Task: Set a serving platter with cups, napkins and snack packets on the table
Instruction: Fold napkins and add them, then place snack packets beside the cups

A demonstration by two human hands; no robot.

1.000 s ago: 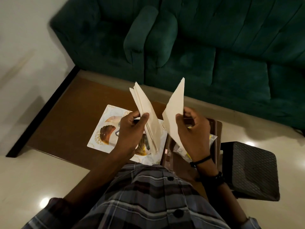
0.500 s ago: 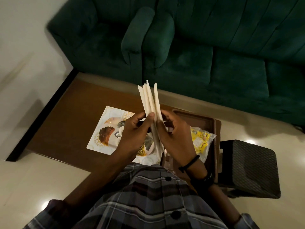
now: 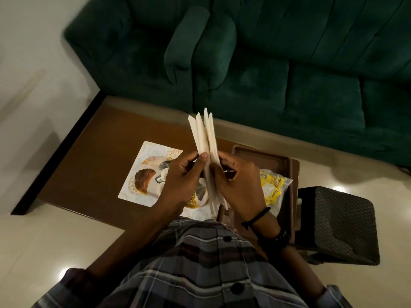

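Brown table [image 3: 93, 152], tray [image 3: 287, 161] with yellow "TOFF" packet [image 3: 272, 190]; fingers of both hands [image 3: 184, 176] [image 3: 240, 185] clasping upright napkins [image 3: 205, 141]

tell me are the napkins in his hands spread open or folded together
Folded together: the napkins stand edge-up as a tight bundle of flat layers, pinched between the left hand and right hand above the table.

— What can't we make out?
— Our hands [image 3: 184, 181] cover the mat's [image 3: 142, 172] middle and the tray's [image 3: 278, 158] near-left corner.
— And the packets [image 3: 272, 185]?
— Partly behind our right hand [image 3: 240, 187]; print too small to read fully. The sofa [image 3: 289, 74] runs off the top and right edges.
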